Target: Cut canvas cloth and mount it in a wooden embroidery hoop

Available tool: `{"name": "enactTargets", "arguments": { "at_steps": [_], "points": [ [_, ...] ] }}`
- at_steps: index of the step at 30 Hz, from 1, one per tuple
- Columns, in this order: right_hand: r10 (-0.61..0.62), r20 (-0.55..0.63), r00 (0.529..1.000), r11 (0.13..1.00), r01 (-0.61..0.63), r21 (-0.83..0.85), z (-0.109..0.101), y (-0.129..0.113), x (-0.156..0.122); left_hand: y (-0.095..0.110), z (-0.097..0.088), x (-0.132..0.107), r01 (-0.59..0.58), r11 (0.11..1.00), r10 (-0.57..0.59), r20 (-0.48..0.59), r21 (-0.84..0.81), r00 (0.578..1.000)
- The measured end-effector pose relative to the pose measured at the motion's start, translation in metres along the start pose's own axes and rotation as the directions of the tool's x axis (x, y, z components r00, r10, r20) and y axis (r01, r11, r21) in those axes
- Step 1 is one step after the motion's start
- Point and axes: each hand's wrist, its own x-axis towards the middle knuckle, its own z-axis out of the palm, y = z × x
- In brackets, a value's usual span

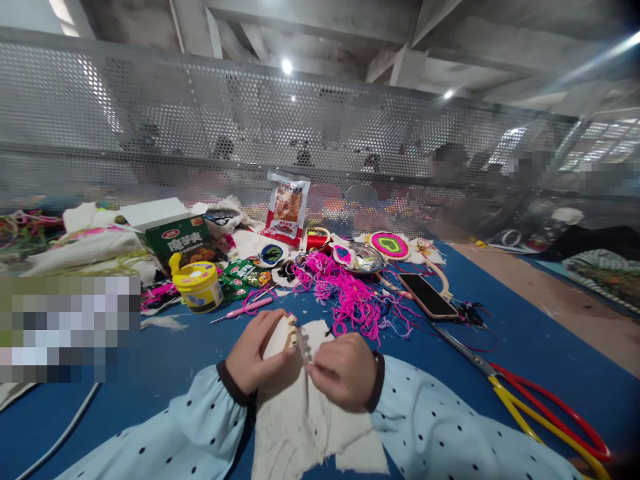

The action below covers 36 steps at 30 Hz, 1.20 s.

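Note:
My left hand (255, 357) is closed around a pale wooden embroidery hoop (285, 333) that stands on edge over a piece of cream cloth (310, 427). My right hand (343, 370) is closed in a pinch at the hoop's clasp, right beside the left hand. The cloth lies on the blue table (175, 360) between my dotted light-blue sleeves. A tangle of pink yarn (350, 293) lies just beyond my hands.
Red-and-yellow scissors (530, 400) lie to the right. A phone (427, 295), a pink punch needle (243, 310), a yellow tub (199, 285), a green box (180, 243), a snack bag (287, 210) and stitched patches (389, 245) crowd the far side. A perforated metal screen (250, 133) stands behind.

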Motion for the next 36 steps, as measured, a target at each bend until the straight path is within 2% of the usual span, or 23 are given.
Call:
{"name": "enactTargets", "arguments": {
  "at_steps": [3,7,10,12,14,17,19,22,25,27,30,32,36],
  "points": [
    [0.015,-0.032,0.999,0.999,-0.016,-0.036,0.0008,0.0007,-0.0009,0.0001,-0.0002,0.0002,0.015,1.0,-0.015,-0.011,-0.001,1.0],
    [0.019,-0.016,1.0,0.998,-0.018,0.063,-0.0017,-0.0004,0.0009,0.0004,-0.0001,0.0,0.011,1.0,-0.011,-0.002,-0.004,1.0],
    [-0.022,-0.013,1.0,1.0,0.022,-0.008,-0.0025,-0.0012,0.0012,0.0018,0.0003,-0.0004,0.017,1.0,-0.017,0.007,0.026,1.0],
    [-0.006,-0.051,0.999,0.998,0.003,-0.057,-0.0026,-0.0013,0.001,0.0029,0.0003,-0.0006,0.023,0.999,-0.022,-0.01,0.026,1.0],
    [0.025,-0.071,0.997,0.999,-0.027,-0.029,-0.0027,-0.0012,0.0011,0.0033,-0.0002,-0.0006,0.016,1.0,-0.015,-0.025,0.013,1.0],
    [0.023,-0.032,0.999,0.999,-0.022,0.044,-0.0025,-0.0008,0.0015,0.0027,-0.0012,-0.0004,-0.009,1.0,0.009,0.013,0.027,1.0],
    [-0.004,-0.021,1.0,1.0,0.004,0.009,-0.0019,-0.0001,0.0013,0.002,-0.0014,-0.0005,-0.014,0.999,0.012,0.035,0.051,0.999],
    [0.001,-0.061,0.998,0.997,-0.006,-0.078,-0.0017,0.0011,0.0007,0.001,-0.0006,-0.0008,-0.004,0.999,0.003,0.009,0.054,1.0],
    [0.025,-0.07,0.997,0.999,-0.027,-0.027,-0.0028,0.0017,0.0009,-0.0004,0.0003,-0.0013,-0.014,0.999,0.014,0.004,0.045,1.0],
    [-0.003,-0.043,0.999,1.0,0.003,0.013,-0.003,0.0019,0.0009,-0.001,0.0005,-0.0015,-0.022,0.998,0.02,0.02,0.055,1.0],
    [-0.051,-0.026,0.998,0.998,0.05,-0.047,-0.0019,0.0017,0.0,-0.0003,0.0002,-0.0015,-0.009,0.996,0.006,0.024,0.092,1.0],
    [-0.035,-0.046,0.998,0.996,0.03,-0.088,-0.0015,0.0012,-0.0002,0.0012,-0.0004,-0.0011,-0.007,0.994,0.004,0.029,0.107,1.0],
    [0.017,-0.041,0.999,1.0,-0.018,-0.007,-0.0023,0.0003,0.0009,0.0037,-0.0014,-0.0003,-0.028,0.994,0.023,0.049,0.105,0.999]
  ]
}}
